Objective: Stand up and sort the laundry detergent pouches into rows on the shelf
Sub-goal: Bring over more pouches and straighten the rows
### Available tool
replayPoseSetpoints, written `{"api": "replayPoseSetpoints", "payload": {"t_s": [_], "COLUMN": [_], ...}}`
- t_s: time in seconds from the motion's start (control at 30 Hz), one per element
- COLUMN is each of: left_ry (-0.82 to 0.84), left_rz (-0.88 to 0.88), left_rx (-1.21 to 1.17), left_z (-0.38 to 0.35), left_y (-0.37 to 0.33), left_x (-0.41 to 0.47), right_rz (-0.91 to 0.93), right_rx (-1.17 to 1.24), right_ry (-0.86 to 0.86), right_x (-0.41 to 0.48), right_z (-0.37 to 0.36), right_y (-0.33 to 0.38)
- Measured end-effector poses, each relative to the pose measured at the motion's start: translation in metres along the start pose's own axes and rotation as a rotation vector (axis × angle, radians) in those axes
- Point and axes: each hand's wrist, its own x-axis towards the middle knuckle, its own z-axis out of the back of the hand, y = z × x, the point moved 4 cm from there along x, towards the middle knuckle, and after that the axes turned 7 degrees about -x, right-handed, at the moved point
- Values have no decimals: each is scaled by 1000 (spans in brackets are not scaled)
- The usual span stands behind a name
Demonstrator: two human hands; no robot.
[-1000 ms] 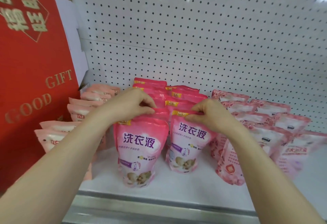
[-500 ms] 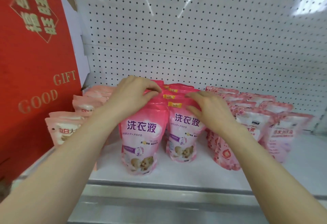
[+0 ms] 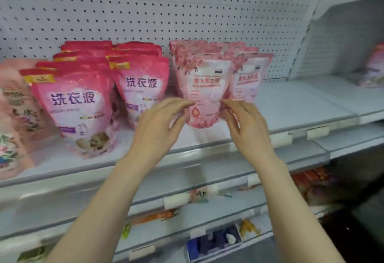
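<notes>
Fingers (image 3: 182, 104) of left hand (image 3: 158, 125) and right hand (image 3: 247, 129) pinch the front pale pouch (image 3: 207, 84); 2 darker rows (image 3: 141, 79) to their left look sorted; pale rows (image 3: 247, 75) likely remain.

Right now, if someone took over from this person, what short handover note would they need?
Left hand and right hand: fingertips at the lower sides of the front floral pouch; the blur hides whether they grip it.
Done: bright pink pouches stand in two rows to its left on the shelf; the floral ones also form two rows.
Left: square up this floral pouch, then check the pale pouches at far left.
</notes>
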Motion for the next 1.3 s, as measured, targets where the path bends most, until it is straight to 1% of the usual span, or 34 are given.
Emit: {"api": "replayPoseSetpoints", "payload": {"t_s": [0.13, 0.3, 0.47, 0.63, 0.77, 0.97, 1.07, 1.17, 1.3], "left_ry": [68, 121, 169, 238, 280, 249, 270, 345, 514], "left_rz": [53, 103, 101, 72, 45, -7, -16, -14, 16], "left_rx": [-135, -260, -358, -399, -418, -458, -431, -363, -191], "left_z": [-86, -193, -289, -373, -422, -481, -506, -535, -582], "left_y": [-22, -65, -118, -165, -181, -186, -189, -191, -190], "left_x": [-12, -3, 27, 65, 105, 181, 219, 256, 287], "right_rz": [-184, -288, -341, -395, -467, -516, -544, -566, -597], "right_rx": [37, 13, -45, -105, -117, -97, -95, -83, -82], "right_ry": [90, 174, 167, 137, 140, 27, 10, -20, -62], "right_x": [-45, -81, -97, -102, -92, -50, -23, 9, 58], "right_z": [7, 33, 65, 95, 99, 98, 104, 112, 122], "right_y": [-73, -175, -272, -360, -420, -500, -540, -585, -660]}}
